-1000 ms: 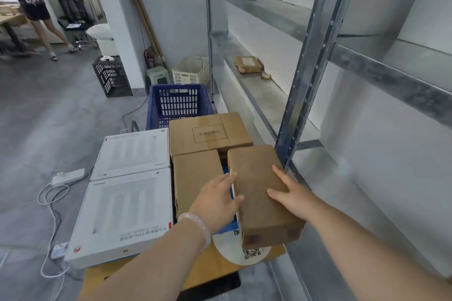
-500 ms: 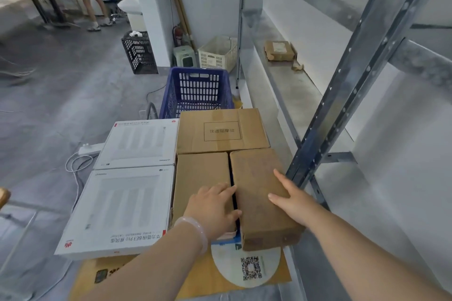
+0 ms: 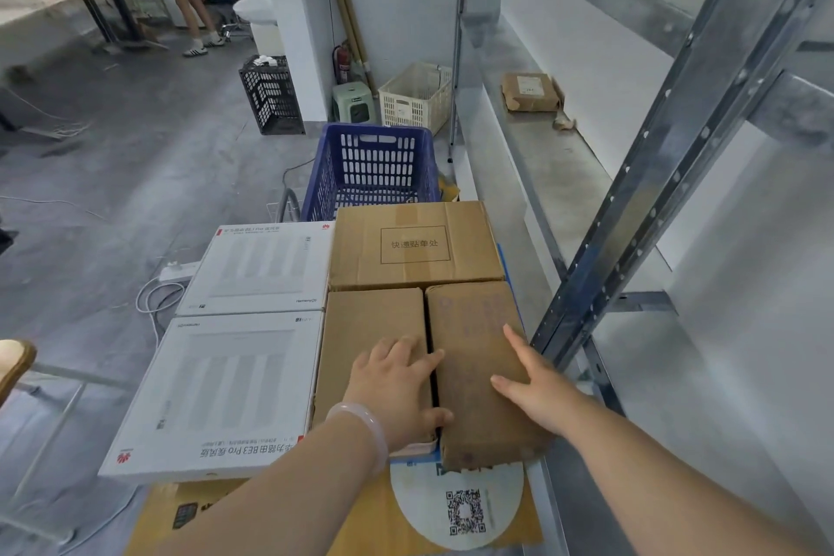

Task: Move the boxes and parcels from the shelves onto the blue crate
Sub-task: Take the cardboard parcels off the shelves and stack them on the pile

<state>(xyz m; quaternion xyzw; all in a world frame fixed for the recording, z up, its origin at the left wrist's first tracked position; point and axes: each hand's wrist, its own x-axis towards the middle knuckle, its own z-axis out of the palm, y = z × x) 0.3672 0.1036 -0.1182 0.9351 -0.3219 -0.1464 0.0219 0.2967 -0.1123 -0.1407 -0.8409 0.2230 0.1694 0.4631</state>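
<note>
Boxes on the stack, left to right: near white box (image 3: 216, 388) with a red Huawei petal logo and, read upside down, "BE3 Pro" among Chinese characters; far white box (image 3: 261, 269) with the same logo and small print that looks like "HarmonyOS"; plain brown box (image 3: 361, 330), no writing seen; behind it the printed brown box (image 3: 415, 244), with a frame reading "快递贴单处"; dark brown box (image 3: 469, 352) at the near right corner, just beside the rack upright (image 3: 632, 203).

Change: a second ago the dark brown box was carried tilted between both hands; now it lies flat, touching the plain brown box, tops level; judged set down, release pending.

Left hand (image 3: 392, 384): fingers spread flat on the plain brown box, thumb at the seam between the two boxes; grasping nothing.
Right hand (image 3: 537, 388): straight fingers pressed along the dark box's right edge, thumb on top; steadying, not clenched.

Below the stack: a white QR disc (image 3: 465, 510); a blue edge shows under the boxes; the blue crate (image 3: 370, 167) stands just behind.

Remaining: one brown parcel (image 3: 530, 91) with a white label, unreadable, on the shelf (image 3: 555, 176); task judged nearly done.
</note>
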